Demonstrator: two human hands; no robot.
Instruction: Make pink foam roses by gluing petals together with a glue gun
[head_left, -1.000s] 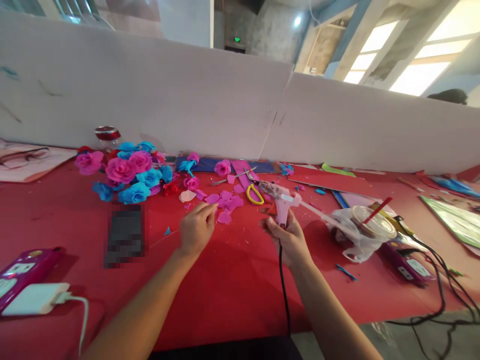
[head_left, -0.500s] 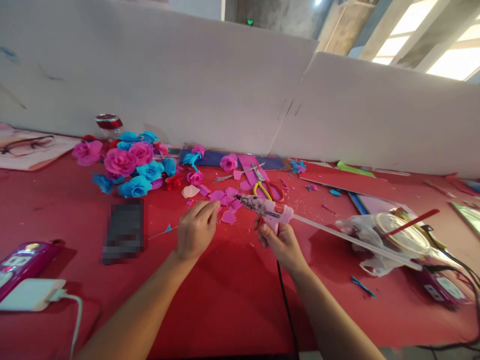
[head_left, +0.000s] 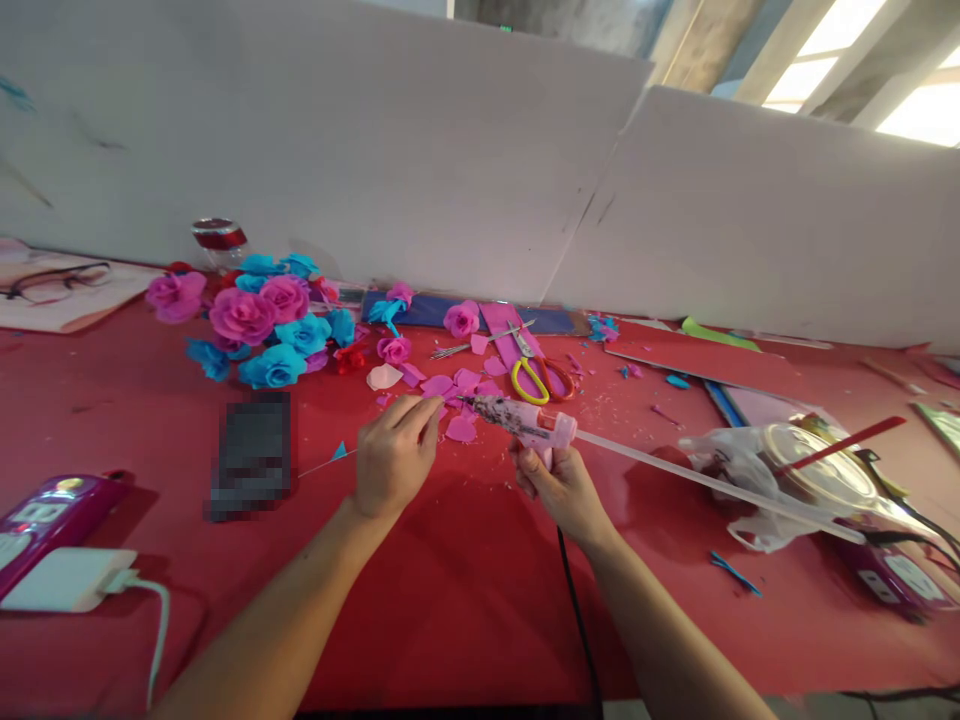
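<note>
My left hand [head_left: 397,455] is closed in a pinch on a thin wire stem [head_left: 319,466], which sticks out leftward behind the hand. A small blue paper scrap [head_left: 340,451] is on that wire. What lies right at the pinching fingertips is too small to make out. My right hand [head_left: 551,485] is wrapped round the handle of a pink, smudged hot glue gun [head_left: 517,418]. Its nozzle points left, close to the left fingertips. A long translucent glue stick [head_left: 675,476] runs out of the gun's back. Cut magenta paper petals [head_left: 461,429] lie just beyond both hands.
Pink, blue and red paper roses [head_left: 241,316] cluster at the left, near a lidded jar [head_left: 219,240]. Scissors [head_left: 531,380] lie behind the gun. A bagged round container [head_left: 817,468] stands right. A black cord [head_left: 574,600] trails down the red table. A power strip [head_left: 52,515] is left.
The glue gun has moved slightly left, bringing its nozzle nearer my left fingertips. My left hand keeps its pinch, and the camera view has shifted a little.
</note>
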